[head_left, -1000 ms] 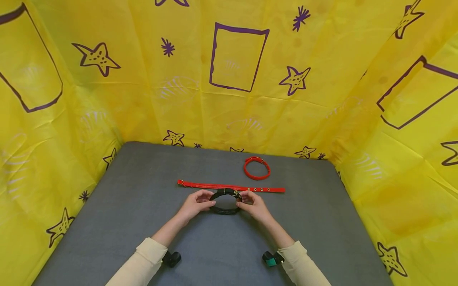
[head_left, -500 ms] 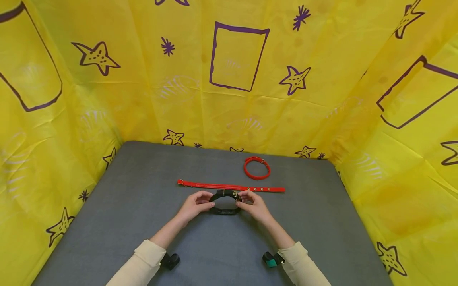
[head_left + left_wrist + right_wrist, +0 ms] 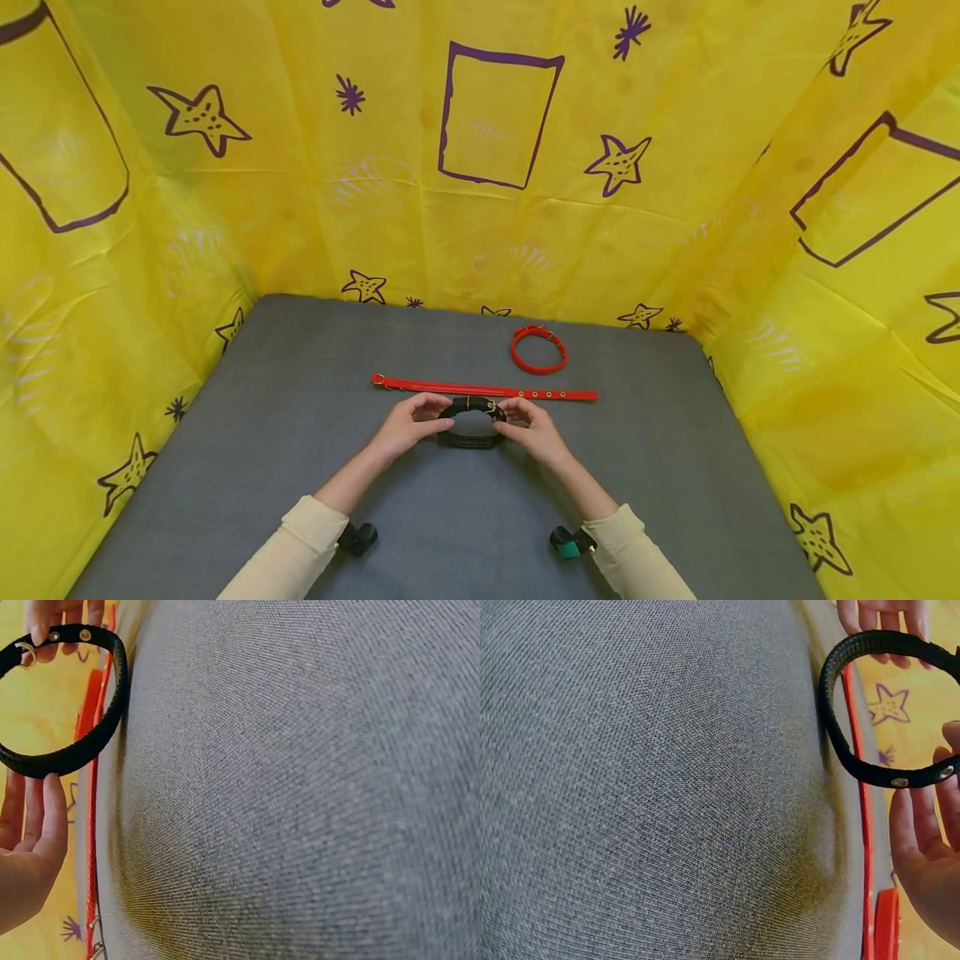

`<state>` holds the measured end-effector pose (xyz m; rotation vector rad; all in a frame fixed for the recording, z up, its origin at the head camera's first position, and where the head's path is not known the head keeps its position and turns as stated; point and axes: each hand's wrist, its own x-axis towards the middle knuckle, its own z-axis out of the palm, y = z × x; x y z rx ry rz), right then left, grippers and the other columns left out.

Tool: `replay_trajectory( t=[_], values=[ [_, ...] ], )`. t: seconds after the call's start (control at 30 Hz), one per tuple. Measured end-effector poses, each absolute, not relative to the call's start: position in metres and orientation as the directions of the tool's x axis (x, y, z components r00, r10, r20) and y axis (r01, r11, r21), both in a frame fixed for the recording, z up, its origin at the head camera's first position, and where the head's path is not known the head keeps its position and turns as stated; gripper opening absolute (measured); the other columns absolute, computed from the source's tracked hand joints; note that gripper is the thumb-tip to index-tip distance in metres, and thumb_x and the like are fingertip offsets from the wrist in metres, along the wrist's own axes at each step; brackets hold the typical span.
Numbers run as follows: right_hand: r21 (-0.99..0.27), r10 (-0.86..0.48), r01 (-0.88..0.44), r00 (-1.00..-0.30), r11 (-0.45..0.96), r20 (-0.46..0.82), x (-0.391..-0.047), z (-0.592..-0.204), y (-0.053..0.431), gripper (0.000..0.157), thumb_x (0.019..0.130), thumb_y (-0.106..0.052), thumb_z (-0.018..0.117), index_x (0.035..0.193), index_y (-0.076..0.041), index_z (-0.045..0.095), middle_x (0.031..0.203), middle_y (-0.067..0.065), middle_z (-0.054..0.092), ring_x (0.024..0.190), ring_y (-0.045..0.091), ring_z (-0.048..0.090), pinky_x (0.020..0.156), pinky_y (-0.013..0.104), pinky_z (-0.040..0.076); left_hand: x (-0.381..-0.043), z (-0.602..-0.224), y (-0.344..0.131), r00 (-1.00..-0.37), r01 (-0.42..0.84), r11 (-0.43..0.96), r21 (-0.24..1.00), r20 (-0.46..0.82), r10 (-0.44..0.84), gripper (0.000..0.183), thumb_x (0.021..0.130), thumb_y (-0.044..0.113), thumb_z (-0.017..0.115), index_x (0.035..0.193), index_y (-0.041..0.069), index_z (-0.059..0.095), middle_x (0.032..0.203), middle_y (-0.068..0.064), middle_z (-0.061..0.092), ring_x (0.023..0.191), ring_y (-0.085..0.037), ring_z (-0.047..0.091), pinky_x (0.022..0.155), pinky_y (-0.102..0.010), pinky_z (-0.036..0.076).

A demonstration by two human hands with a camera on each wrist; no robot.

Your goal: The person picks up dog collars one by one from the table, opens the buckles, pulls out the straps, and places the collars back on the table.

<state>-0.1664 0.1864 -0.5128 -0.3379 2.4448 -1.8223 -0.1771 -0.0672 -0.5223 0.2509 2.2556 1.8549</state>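
A black collar [image 3: 472,442] is fastened into a loop near the middle of the table, with its gold buckle on the far side. My left hand [image 3: 405,429] holds the loop's left side between thumb and fingers. On the opposite side, my right hand [image 3: 536,432] pinches the band by the buckle. Metal-ringed holes show along the black collar [image 3: 836,712] in the right wrist view. Just beyond the hands lies a red collar [image 3: 472,389], stretched out straight, its buckle to the left and eyelets to the right. Farther back sits a second red collar [image 3: 538,369], closed into a ring.
The grey cloth-covered table [image 3: 465,533] runs back to a yellow printed curtain [image 3: 375,208], which also encloses both sides. Dark wrist devices [image 3: 358,540] show at the cuffs of the cream sleeves [image 3: 285,550].
Both hands keep their hold on the black collar, which has tilted very slightly. The red collars stay where they were; the head view has shifted a little.
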Motion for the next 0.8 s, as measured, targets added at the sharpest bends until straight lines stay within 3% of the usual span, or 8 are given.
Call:
replay_trajectory(
  t=[0.3, 0.53, 0.8],
  values=[
    [-0.954, -0.245, -0.149, -0.966, 0.259, 0.084, -0.159, -0.491, 0.184, 0.024, 0.083, 0.006, 0.071, 0.105, 0.009, 0.062, 0.097, 0.02, 0.064, 0.094, 0.03, 0.06, 0.091, 0.055, 0.045, -0.178, -0.524, -0.065, -0.964, 0.026, 0.176, 0.984, -0.022, 0.266, 0.031, 0.083, 0.015, 0.079, 0.112, 0.008, 0.069, 0.115, -0.007, 0.066, 0.102, -0.021, 0.06, 0.089, -0.034, 0.048],
    [-0.962, -0.248, -0.11, -0.968, 0.25, 0.046, -0.16, -0.488, 0.184, 0.032, 0.083, 0.001, 0.074, 0.113, 0.004, 0.063, 0.108, 0.013, 0.063, 0.102, 0.028, 0.059, 0.087, 0.04, 0.051, -0.168, -0.502, -0.064, -0.961, 0.031, 0.166, 0.986, -0.016, 0.275, 0.031, 0.084, 0.009, 0.076, 0.113, 0.002, 0.068, 0.117, -0.013, 0.065, 0.104, -0.028, 0.06, 0.089, -0.035, 0.048],
    [-0.963, -0.223, -0.095, -0.974, 0.251, 0.038, -0.169, -0.512, 0.184, 0.033, 0.083, -0.005, 0.076, 0.114, -0.004, 0.066, 0.115, 0.008, 0.063, 0.107, 0.02, 0.059, 0.089, 0.037, 0.05, -0.161, -0.485, -0.065, -0.95, 0.024, 0.17, 0.985, -0.03, 0.31, 0.033, 0.086, 0.008, 0.074, 0.116, -0.004, 0.065, 0.121, -0.023, 0.061, 0.109, -0.041, 0.057, 0.087, -0.033, 0.047]
  ],
)
